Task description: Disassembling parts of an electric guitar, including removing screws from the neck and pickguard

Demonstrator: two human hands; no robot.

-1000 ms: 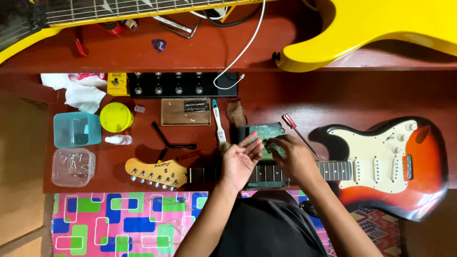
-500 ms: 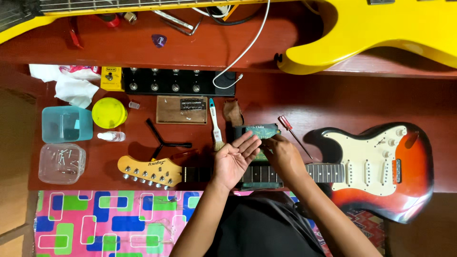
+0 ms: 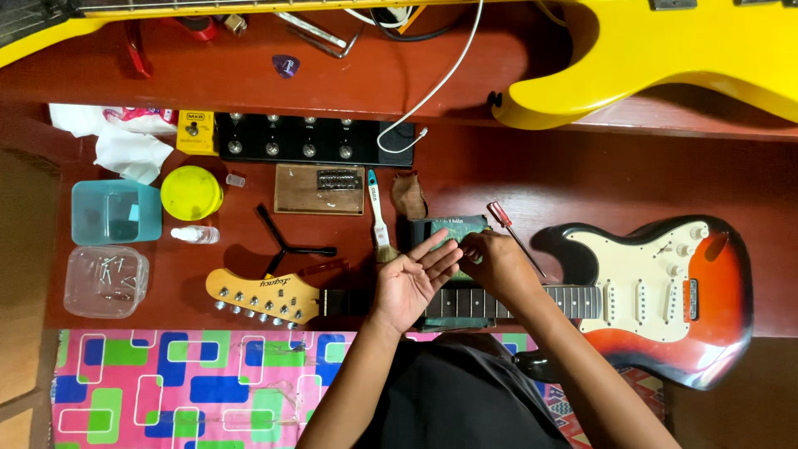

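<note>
A sunburst electric guitar lies flat on the red table, its neck running left to a pale headstock. My left hand hovers over the neck, palm up with the fingers spread and nothing in it. Just to its right, my right hand is curled, its fingertips pinched at the edge of a green pad that sits behind the neck. Whether those fingers hold anything is hidden. A red-handled screwdriver lies beside the right hand.
Behind the hands lie a small brush, a wooden block, a black pedal board and a three-armed black tool. At the left stand a yellow lid, a teal box and a clear box of screws. A yellow guitar rests on the upper shelf.
My left hand has pulled slightly back from the green pad and turned palm up with its fingers spread. The right hand stays at the pad. The view has shifted a little.
</note>
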